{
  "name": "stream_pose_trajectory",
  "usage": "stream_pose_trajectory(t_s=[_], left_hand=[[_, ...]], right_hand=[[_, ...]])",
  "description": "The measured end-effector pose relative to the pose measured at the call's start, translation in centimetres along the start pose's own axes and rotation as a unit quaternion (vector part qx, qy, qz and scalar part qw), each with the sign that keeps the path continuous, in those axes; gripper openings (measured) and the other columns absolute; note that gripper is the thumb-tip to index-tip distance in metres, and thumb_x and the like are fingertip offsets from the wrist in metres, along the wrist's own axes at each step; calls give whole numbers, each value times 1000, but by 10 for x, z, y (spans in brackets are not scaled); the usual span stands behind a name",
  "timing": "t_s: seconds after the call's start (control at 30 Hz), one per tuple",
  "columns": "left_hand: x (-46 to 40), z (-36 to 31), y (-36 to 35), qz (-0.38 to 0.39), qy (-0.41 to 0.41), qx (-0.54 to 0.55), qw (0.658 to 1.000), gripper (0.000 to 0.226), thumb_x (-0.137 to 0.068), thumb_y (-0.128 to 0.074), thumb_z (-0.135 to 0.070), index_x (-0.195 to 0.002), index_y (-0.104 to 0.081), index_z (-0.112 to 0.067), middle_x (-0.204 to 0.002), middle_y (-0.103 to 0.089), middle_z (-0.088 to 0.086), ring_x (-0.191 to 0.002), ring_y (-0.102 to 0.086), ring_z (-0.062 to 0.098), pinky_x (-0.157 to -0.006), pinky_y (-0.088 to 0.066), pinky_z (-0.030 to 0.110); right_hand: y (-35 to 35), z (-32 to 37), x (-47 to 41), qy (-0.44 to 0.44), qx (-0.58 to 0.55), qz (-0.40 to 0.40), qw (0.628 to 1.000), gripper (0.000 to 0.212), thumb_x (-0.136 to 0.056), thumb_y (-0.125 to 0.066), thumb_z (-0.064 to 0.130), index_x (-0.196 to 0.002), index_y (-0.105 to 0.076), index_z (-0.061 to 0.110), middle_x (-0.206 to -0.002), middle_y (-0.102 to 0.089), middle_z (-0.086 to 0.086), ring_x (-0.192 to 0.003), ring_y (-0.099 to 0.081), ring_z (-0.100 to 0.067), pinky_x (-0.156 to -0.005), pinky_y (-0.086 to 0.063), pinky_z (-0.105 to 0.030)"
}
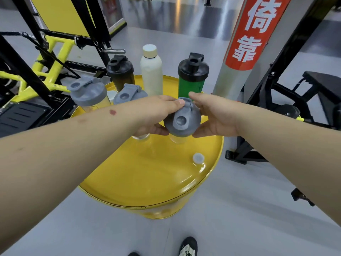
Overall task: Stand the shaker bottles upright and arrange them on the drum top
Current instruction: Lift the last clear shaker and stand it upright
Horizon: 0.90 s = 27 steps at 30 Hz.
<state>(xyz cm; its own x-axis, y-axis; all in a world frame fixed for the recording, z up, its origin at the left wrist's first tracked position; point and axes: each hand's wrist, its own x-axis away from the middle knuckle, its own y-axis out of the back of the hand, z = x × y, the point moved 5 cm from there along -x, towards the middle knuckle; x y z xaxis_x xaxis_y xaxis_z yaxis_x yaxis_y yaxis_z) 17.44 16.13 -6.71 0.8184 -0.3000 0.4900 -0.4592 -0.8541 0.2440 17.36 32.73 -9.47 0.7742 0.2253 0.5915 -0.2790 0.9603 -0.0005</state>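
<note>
A clear shaker bottle with a grey lid [182, 120] stands upright near the middle of the yellow drum top [147, 172]. My left hand [156, 115] and my right hand [212, 117] both grip its lid from either side. Behind it stand two more grey-lidded shakers [88, 91] [129, 95], a dark shaker with a black lid [120, 71], a cream bottle [151, 71] and a green shaker with a black lid [192, 78], all upright.
A small white cap [198, 157] sits on the drum near its right rim. A grey pillar with a red sign [245, 43] rises just right of the drum. Yellow and black gym frames [46, 52] stand to the left, a black bench [313, 85] to the right.
</note>
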Motion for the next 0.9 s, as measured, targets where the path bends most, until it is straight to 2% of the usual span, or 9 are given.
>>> stream_pose_trajectory(t_s=[0.1, 0.27, 0.4, 0.47, 0.6, 0.7, 0.8, 0.9], left_hand=[[-3, 2, 0, -20, 14, 22, 999, 46, -95, -61, -50, -126, -59, -17, -120, -67, 6, -105, -68, 28, -88, -60, 42], [-5, -1, 2, -51, 13, 28, 998, 44, -95, -59, -54, -121, -62, -18, -113, -70, 4, -99, -69, 24, -78, -59, 36], [-9, -1, 0, -64, 30, 43, 997, 30, -100, -55, -45, -111, -64, -19, -113, -70, 4, -102, -67, 23, -78, -61, 37], [-10, 1, -2, -67, 31, 40, 996, 29, -101, -54, -43, -112, -65, -19, -114, -70, 4, -102, -67, 22, -75, -60, 35], [-12, 2, 2, -74, 25, 17, 997, 28, -101, -56, -36, -116, -67, -15, -113, -70, 8, -99, -67, 23, -69, -59, 32], [-12, 3, 3, -70, 20, 9, 997, 29, -103, -51, -34, -117, -66, -14, -114, -69, 10, -97, -66, 23, -65, -57, 30], [-14, 3, 5, -65, 2, 14, 998, 27, -105, -48, -28, -120, -64, -12, -118, -66, 12, -105, -64, 26, -69, -59, 32], [-16, 4, 8, -65, -22, -8, 998, 27, -105, -49, -23, -126, -62, -11, -119, -65, 8, -109, -65, 26, -83, -62, 40]], right_hand=[[-6, 1, 11, 2, -12, -16, 1000, 33, -99, -55, 52, -121, -67, 29, -133, -58, -2, -110, -69, -35, -98, -55, -50], [-11, 8, 18, 22, -9, -45, 999, 37, -101, -50, 52, -124, -63, 26, -133, -58, 0, -106, -71, -31, -98, -55, -51], [-12, 5, 15, 11, 11, -82, 996, 44, -99, -53, 54, -130, -61, 23, -133, -59, 1, -104, -72, -30, -91, -60, -48], [-13, 2, 14, 10, 12, -95, 995, 49, -98, -53, 56, -132, -59, 21, -134, -59, -2, -104, -72, -31, -88, -61, -48], [-16, 0, 19, 3, -12, -75, 997, 44, -99, -59, 47, -133, -60, 20, -129, -62, -4, -106, -71, -28, -87, -62, -43], [-18, 0, 19, 8, -9, -83, 996, 47, -98, -59, 49, -136, -58, 21, -136, -58, -4, -107, -70, -28, -82, -64, -40], [-20, 2, 14, 18, 7, -109, 994, 50, -97, -57, 52, -137, -56, 21, -136, -57, -4, -108, -68, -31, -84, -63, -43], [-20, 2, 12, 20, 26, -124, 992, 49, -98, -54, 54, -135, -56, 22, -132, -59, -4, -107, -68, -32, -87, -62, -44]])
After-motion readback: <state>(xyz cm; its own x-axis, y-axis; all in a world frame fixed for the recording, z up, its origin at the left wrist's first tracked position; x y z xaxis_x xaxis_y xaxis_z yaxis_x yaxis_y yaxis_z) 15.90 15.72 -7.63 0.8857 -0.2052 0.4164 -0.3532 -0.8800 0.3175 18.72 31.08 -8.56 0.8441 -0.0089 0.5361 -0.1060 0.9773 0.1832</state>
